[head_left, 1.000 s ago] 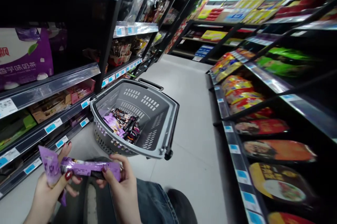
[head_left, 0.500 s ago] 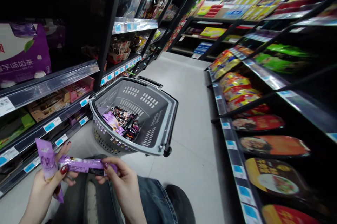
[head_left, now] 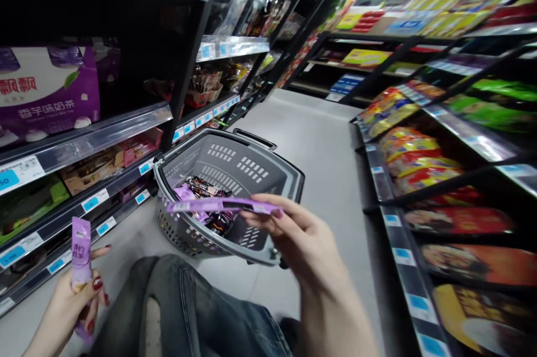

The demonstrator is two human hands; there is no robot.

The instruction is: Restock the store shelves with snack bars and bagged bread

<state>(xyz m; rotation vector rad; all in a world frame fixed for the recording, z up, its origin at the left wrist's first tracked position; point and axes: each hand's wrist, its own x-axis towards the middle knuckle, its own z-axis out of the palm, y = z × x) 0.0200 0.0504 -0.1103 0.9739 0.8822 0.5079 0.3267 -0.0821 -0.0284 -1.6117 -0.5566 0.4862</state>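
At the lower left, my left hand (head_left: 81, 295) grips a purple milk tea sachet (head_left: 81, 253) that stands upright between thumb and fingers. My right hand (head_left: 297, 234) pinches the right end of another long purple sachet (head_left: 218, 205), held level above the near rim of a grey shopping basket (head_left: 285, 172). Inside the basket lies a heap of sachets, some purple and some dark (head_left: 205, 183). The held sachet partly hides this heap. My bent knees in jeans (head_left: 180, 301) are just below the basket.
On the left, shelves with price labels hold a large purple milk tea box (head_left: 50, 88) and small cartons (head_left: 138, 144). Racks on the right carry red and yellow noodle packs (head_left: 419, 161) and bowl packs (head_left: 474, 259). A pale floor aisle (head_left: 310, 122) runs between them.
My right hand has moved right and up with its sachet, away from my left hand and over the basket. My left hand keeps its sachet. The view has shifted slightly.
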